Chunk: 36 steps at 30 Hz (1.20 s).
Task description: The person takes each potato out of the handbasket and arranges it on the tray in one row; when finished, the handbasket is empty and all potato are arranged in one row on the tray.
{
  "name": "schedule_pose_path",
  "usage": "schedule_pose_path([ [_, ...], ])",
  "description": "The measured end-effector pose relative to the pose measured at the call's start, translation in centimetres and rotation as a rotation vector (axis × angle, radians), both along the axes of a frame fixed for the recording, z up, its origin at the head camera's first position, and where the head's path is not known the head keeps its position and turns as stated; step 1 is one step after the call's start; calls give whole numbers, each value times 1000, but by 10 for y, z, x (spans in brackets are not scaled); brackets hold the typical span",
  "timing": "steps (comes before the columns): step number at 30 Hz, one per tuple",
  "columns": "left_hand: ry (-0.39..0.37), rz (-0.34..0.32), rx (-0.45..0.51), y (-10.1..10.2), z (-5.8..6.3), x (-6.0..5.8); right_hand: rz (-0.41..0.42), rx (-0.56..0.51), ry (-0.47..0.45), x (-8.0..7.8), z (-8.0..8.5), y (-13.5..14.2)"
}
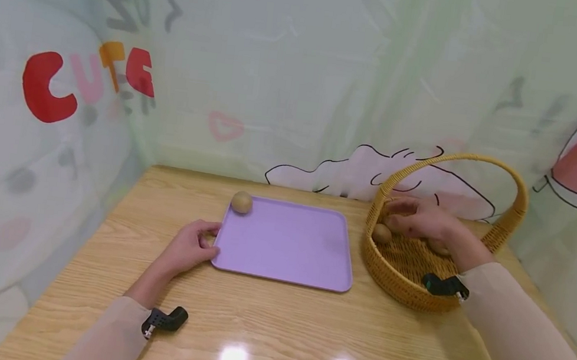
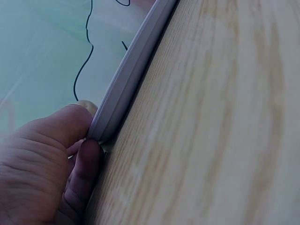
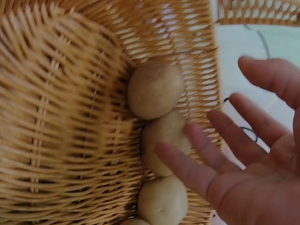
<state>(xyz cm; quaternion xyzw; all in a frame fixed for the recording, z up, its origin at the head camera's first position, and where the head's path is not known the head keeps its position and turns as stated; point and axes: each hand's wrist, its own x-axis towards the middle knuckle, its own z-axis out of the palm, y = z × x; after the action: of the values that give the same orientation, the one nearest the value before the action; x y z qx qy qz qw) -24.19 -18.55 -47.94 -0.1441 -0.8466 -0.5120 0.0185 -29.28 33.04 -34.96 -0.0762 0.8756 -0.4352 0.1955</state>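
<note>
A light purple tray (image 1: 287, 242) lies on the table, with one potato (image 1: 241, 202) at its far left corner. My left hand (image 1: 188, 249) pinches the tray's left edge; in the left wrist view the thumb and a finger meet at the rim (image 2: 112, 105). On the right, my right hand (image 1: 423, 220) reaches into a wicker basket (image 1: 390, 275) with a tall handle. Its fingers are spread and hold nothing. The right wrist view shows several potatoes (image 3: 156, 90) in a row along the basket wall, the fingertips overlapping the middle potato (image 3: 161, 136).
The wooden table (image 1: 272, 326) stretches in front of the tray. A printed curtain (image 1: 278, 84) hangs right behind the table and along both sides. The basket's handle (image 1: 470, 157) arches above the right hand.
</note>
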Motion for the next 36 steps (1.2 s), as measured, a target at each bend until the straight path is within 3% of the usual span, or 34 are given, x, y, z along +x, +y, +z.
schedule_pose_path([
  [6,4,1,13,0,-2,-3,38,28,-49,-12,-9,0],
  [11,6,-9,25,1,-4,-2,43,29,-74,-13,-13,0],
  [20,-1,-3,16,0,-1,-1,135,114,-109,-15,-13,-10],
  [27,15,-15,12,0,-2,-2,193,237,-82,-7,-12,-9],
  [36,7,-4,4,0,-1,-2,194,226,-51,-6,-23,-5],
])
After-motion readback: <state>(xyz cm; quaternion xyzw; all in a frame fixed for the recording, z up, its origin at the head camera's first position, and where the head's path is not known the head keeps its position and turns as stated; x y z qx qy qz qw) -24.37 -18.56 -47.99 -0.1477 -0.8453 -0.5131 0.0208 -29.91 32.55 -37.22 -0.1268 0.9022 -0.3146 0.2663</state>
